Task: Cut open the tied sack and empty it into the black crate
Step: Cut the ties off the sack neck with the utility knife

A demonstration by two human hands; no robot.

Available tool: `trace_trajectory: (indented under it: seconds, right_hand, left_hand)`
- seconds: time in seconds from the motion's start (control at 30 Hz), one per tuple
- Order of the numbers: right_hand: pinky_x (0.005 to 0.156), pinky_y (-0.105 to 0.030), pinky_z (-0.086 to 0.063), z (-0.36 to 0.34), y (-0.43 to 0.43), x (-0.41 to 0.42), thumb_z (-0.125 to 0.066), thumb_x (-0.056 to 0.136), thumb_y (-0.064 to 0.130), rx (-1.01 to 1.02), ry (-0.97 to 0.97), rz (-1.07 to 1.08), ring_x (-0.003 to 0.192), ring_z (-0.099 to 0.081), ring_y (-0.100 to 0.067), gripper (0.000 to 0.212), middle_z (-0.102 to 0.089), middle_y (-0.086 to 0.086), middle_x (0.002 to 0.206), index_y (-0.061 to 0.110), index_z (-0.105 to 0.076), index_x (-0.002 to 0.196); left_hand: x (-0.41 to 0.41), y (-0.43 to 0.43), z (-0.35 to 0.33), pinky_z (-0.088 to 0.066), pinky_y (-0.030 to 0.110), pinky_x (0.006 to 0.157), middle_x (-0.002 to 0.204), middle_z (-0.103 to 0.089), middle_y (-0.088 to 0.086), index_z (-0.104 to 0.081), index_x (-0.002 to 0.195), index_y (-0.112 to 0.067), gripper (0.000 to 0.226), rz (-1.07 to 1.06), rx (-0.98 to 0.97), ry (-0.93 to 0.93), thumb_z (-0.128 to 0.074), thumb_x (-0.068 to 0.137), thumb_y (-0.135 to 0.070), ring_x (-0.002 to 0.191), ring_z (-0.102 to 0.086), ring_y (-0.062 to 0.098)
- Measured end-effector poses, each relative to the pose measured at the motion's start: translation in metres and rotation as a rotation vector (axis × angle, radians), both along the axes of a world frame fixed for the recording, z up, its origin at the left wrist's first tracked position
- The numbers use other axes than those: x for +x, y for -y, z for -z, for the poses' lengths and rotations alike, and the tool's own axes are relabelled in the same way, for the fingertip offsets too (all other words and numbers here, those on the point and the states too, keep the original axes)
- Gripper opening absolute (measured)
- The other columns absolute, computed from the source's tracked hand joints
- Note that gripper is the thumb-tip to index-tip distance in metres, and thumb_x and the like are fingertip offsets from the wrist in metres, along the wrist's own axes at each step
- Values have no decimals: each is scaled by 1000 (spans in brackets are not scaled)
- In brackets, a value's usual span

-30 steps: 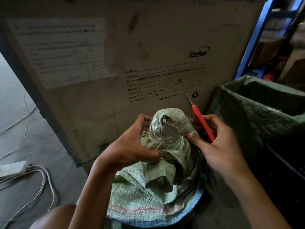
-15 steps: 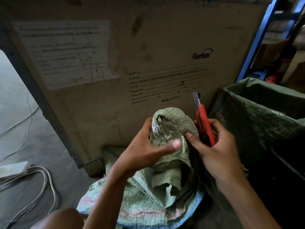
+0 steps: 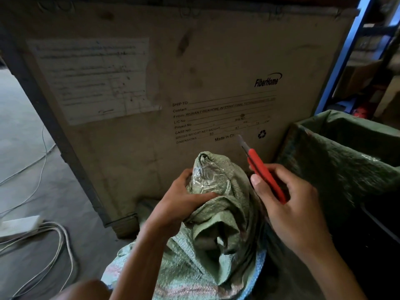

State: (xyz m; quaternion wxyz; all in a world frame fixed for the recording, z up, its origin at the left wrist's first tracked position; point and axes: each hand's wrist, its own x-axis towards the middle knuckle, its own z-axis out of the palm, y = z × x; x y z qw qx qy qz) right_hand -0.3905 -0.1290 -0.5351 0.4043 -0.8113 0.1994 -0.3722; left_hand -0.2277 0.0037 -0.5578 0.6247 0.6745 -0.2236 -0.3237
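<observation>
A green woven sack (image 3: 216, 241) stands on the floor in front of me, its neck bunched and wrapped in clear tape (image 3: 205, 178). My left hand (image 3: 184, 202) grips the taped neck from the left. My right hand (image 3: 287, 204) holds a red utility knife (image 3: 263, 174) just right of the neck, blade pointing up and away from the sack. The black crate (image 3: 381, 226) is at the right edge, mostly dark, with another green sack (image 3: 337, 161) draped over its rim.
A large wooden shipping case (image 3: 194, 72) stands right behind the sack. A white power strip (image 3: 19, 226) and cables (image 3: 54, 245) lie on the grey floor at left. A blue shelving post (image 3: 344, 53) rises at upper right.
My right hand has drawn the knife back from the neck and tilted its blade leftward. My left hand has shifted lower around the taped neck.
</observation>
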Motion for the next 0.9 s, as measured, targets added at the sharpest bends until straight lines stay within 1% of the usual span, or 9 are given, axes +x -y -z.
trace_trajectory:
  seconds: [0.03,0.07,0.13,0.17,0.3,0.47,0.53,0.67,0.9]
  right_hand:
    - [48,-32,-48,-2,-1,-2,-59,94,43,-66,-20,-32,56,-61,-18,15,-64,-2,68,35,-69,103]
    - [47,-27,-48,-4,-2,-3,-58,94,43,-119,-42,-64,58,-63,-15,18,-66,2,69,36,-69,107]
    - [53,-11,-46,-3,-3,-4,-57,95,43,-200,-79,-87,69,-67,-4,24,-67,17,77,36,-69,114]
    - [56,-9,-46,-2,-3,-3,-56,95,44,-237,-100,-75,74,-67,0,26,-67,22,80,35,-69,115]
    - [63,-6,-49,1,-2,-2,-53,97,45,-324,-132,-32,83,-66,8,29,-69,26,92,35,-69,119]
    - [72,-19,-58,2,-5,0,-54,98,44,-356,-121,-7,90,-67,4,31,-70,21,101,33,-68,123]
    - [74,-19,-58,2,-5,0,-55,98,42,-366,-110,-3,92,-66,5,29,-70,21,103,33,-68,123]
    - [72,-23,-60,2,-7,2,-56,97,41,-376,-99,10,89,-68,2,30,-71,18,102,30,-68,123]
    - [74,-22,-59,2,-7,2,-59,96,38,-380,-81,21,91,-68,2,30,-71,16,101,29,-68,124]
  left_hand:
    - [1,-1,0,-59,55,93,111,-77,16,-58,126,-14,60,-4,-6,-6,-86,74,-6,100,-76,35]
    - [2,-2,-1,-59,55,93,111,-78,17,-59,125,-13,62,-9,-11,-9,-86,70,-9,100,-76,36]
    - [4,-3,-3,-59,55,93,109,-78,17,-60,124,-13,62,-20,-20,-5,-86,67,-11,100,-76,37]
    - [5,-4,-4,-59,55,93,109,-78,17,-61,123,-13,62,-23,-26,-4,-87,68,-11,99,-76,36]
    - [7,-5,-5,-57,57,95,108,-78,17,-62,122,-14,63,-35,-41,0,-85,64,-13,99,-76,36]
    - [6,-6,-7,-59,56,93,106,-79,15,-62,121,-18,71,-28,-51,20,-90,55,-20,96,-77,35]
    - [5,-6,-7,-59,56,93,107,-79,16,-62,121,-17,75,-22,-46,33,-91,51,-23,97,-77,35]
    - [3,-6,-8,-60,56,91,108,-78,15,-61,122,-19,68,-2,-41,64,-88,60,-14,97,-77,35]
    - [6,-7,-7,-61,54,89,108,-78,16,-62,120,-18,63,-19,-63,52,-86,62,-10,95,-77,35]
